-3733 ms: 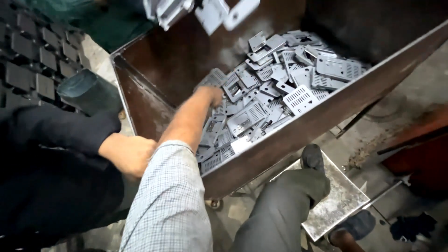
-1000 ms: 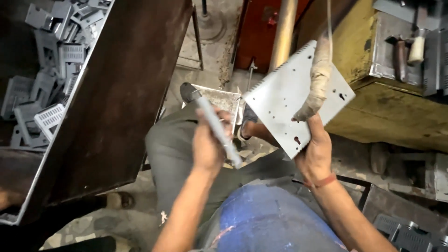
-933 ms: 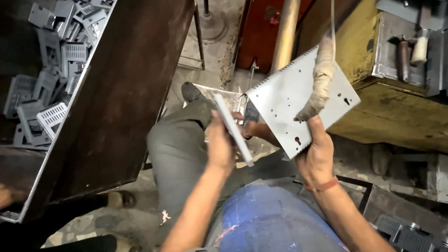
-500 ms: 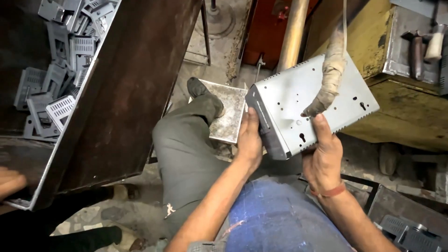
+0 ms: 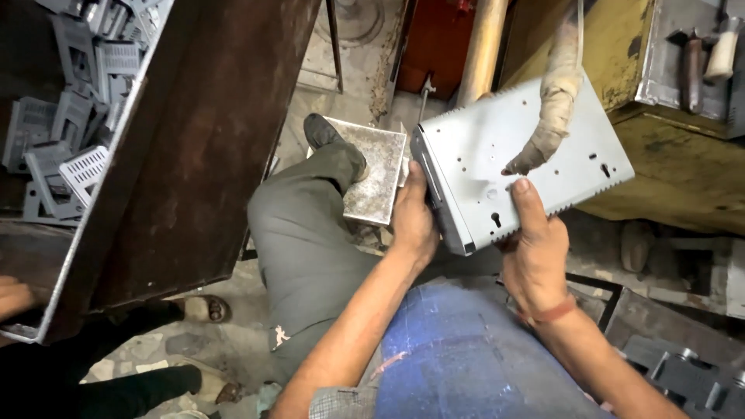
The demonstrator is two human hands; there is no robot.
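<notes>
Both hands, left [image 5: 414, 221] and right [image 5: 535, 252], clamp fingers on a grey metal box [image 5: 521, 159]; a bin [image 5: 202, 147] at left holds grey parts [image 5: 66, 101].

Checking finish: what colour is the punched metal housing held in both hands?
Pale grey, bare-metal look, with small dark holes; the metal housing shows best in the head view.

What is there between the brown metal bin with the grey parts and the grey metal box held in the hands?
In the head view, the person's bent leg in grey-green trousers lies between the brown bin and the grey metal box, foot on a square metal plate.
</notes>
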